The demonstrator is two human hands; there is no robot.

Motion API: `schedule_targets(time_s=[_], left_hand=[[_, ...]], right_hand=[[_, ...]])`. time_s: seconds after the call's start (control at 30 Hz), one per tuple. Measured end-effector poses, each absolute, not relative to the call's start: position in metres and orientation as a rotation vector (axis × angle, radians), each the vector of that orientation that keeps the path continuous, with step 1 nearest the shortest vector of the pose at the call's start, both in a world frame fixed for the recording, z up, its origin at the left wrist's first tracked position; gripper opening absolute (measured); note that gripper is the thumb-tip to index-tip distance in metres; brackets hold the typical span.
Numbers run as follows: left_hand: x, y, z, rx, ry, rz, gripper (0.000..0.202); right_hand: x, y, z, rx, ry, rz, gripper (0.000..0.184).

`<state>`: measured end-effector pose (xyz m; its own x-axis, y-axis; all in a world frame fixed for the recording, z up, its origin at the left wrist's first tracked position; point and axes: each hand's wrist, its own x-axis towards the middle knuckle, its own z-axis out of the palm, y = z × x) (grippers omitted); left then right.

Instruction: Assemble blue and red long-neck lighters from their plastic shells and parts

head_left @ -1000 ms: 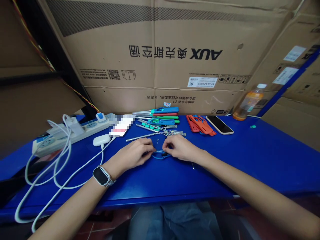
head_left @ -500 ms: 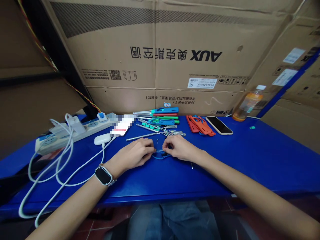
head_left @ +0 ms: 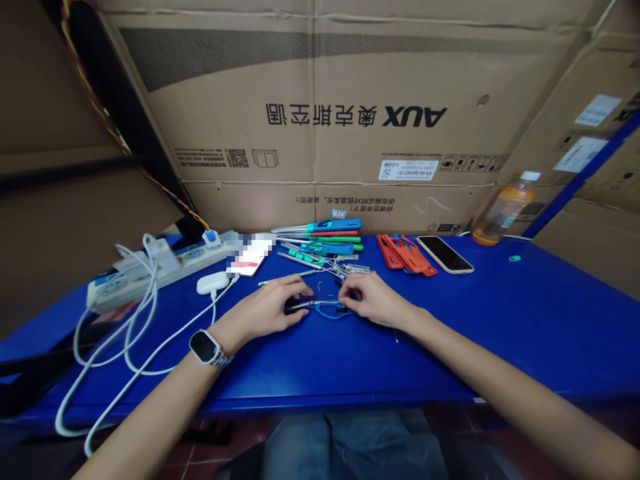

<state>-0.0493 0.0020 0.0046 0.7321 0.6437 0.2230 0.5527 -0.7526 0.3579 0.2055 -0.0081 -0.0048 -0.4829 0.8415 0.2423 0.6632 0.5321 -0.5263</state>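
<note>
Low over the front of the table, my left hand (head_left: 277, 307) is curled with thumb and fingers around a shiny metal lighter tube (head_left: 313, 303). The tube runs rightward to a blue lighter shell (head_left: 327, 315), an open handle frame lying on the table. My right hand (head_left: 373, 299) is closed in a pinch at the right end of this shell. Dark bits show by its fingertips, too small to name, and the fingers hide part of the shell. Tiny bent wire pieces (head_left: 320, 285) lie between the hands, and a thin pin (head_left: 397, 337) pokes out below my right hand.
Behind my hands lie several stick lighters (head_left: 335, 230) and loose lighter parts (head_left: 345, 268). Red-orange shells (head_left: 407, 255), a phone (head_left: 445, 255) and a bottle (head_left: 504, 208) are to the right. A power strip (head_left: 165, 273) and white cables (head_left: 133, 320) occupy the left; cardboard (head_left: 320, 147) stands behind.
My left fingers have parted slightly from the blue shell, and more of the metal tube shows between them. My right hand keeps its pinch. The whole view has shifted a little.
</note>
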Motion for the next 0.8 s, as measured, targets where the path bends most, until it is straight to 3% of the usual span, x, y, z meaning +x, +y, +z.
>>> schedule_targets(time_s=[0.1, 0.8], left_hand=[[-0.0503, 0.0033, 0.0065, 2.632, 0.914, 0.492, 0.016], [-0.0529, 0.0081, 0.0016, 2.611, 0.784, 0.522, 0.023]], right_hand=[[0.2051, -0.0085, -0.0041, -1.226, -2.297, 0.503, 0.008], [0.2047, -0.0088, -0.0057, -1.227, -2.303, 0.498, 0.008]])
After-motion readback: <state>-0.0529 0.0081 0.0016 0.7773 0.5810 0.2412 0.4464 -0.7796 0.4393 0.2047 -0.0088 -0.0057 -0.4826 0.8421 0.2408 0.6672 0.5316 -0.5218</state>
